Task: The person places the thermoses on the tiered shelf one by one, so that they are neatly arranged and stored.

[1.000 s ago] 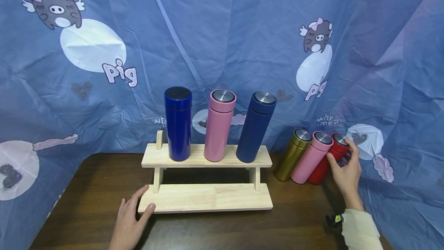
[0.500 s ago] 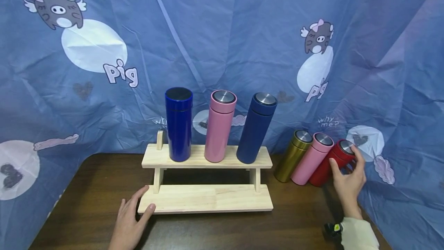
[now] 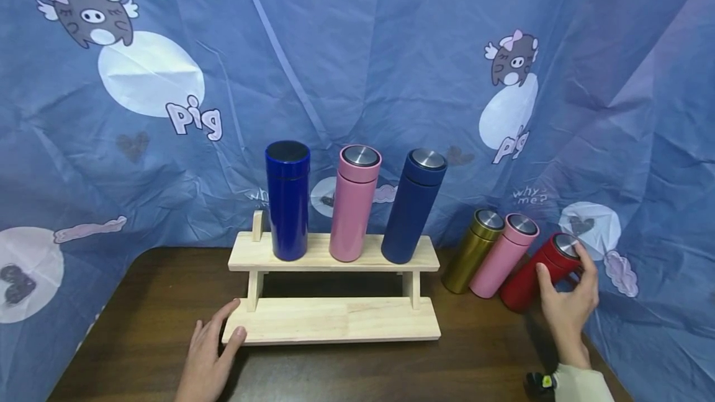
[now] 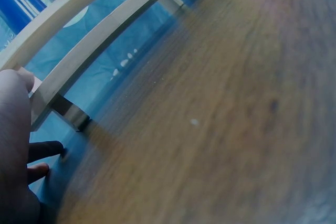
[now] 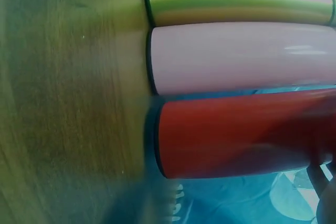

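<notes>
**First:** The fingers (image 3: pixel 585 263) of your right hand (image 3: pixel 568 310) grip the upper end of the red bottle (image 3: pixel 536 283), which is at about ten o'clock from your palm, at the right side of the tabletop (image 3: pixel 335 371).

**Second:** And your left hand (image 3: pixel 205 355)?

**First:** Its fingers lie loose and hold nothing firmly; they touch the corner of the lower shelf (image 3: pixel 341 321), at the rack's eight o'clock.

**Second:** So which step are you on?

**First:** I judge it's the grasp on red. At ten o'clock from it stands the neighbouring pink bottle (image 3: pixel 503 262), a narrow gap between, then the gold bottle (image 3: pixel 472 259).

**Second:** What does your next move call for?

**First:** Probably a snug pinch and a path away from that pink neighbour. If you head for nine o'clock, mind the upper shelf (image 3: pixel 318 247): the royal blue bottle (image 3: pixel 288 216), central pink bottle (image 3: pixel 352 219) and navy bottle (image 3: pixel 410 216) stand there at eleven, twelve and one.
</notes>
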`<action>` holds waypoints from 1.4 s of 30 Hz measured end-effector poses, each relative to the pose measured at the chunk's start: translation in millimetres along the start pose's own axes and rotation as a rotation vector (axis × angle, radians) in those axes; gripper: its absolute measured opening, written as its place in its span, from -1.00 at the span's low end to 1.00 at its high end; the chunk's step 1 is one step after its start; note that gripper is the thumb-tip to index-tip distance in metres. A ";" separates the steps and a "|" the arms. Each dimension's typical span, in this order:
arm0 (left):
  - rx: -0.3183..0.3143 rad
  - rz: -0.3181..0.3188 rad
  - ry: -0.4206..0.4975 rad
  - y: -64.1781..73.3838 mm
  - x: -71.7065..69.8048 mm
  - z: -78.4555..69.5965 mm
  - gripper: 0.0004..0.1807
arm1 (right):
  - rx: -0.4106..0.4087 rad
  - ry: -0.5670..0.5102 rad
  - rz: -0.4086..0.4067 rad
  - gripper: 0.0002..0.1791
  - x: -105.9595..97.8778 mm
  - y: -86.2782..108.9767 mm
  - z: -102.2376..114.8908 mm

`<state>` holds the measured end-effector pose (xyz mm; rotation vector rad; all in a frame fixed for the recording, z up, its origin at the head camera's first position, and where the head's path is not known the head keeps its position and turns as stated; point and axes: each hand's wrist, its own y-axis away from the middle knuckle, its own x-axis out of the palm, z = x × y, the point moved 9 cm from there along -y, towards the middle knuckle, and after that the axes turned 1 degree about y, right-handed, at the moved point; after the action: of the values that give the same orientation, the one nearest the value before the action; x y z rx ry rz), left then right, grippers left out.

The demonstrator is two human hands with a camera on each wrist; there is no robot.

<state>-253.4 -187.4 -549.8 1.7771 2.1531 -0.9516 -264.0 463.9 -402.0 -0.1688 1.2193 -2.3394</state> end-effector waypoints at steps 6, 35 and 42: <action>0.024 -0.011 0.033 0.1 -1.1 0.4 -0.53 | -0.047 -0.048 0.005 -0.20 -10.1 2.5 28.7; -0.008 0.013 0.006 -0.6 -0.7 -1.9 -0.53 | -0.197 -0.337 0.088 -0.16 -8.4 25.2 107.8; 0.002 0.011 0.017 -0.2 -0.3 -3.5 -0.53 | -0.244 -0.397 0.144 -0.20 6.0 40.7 143.0</action>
<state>-252.6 -185.6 -546.9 1.8019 2.1509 -0.9397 -207.5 336.2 -350.4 -0.5776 1.2591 -1.9109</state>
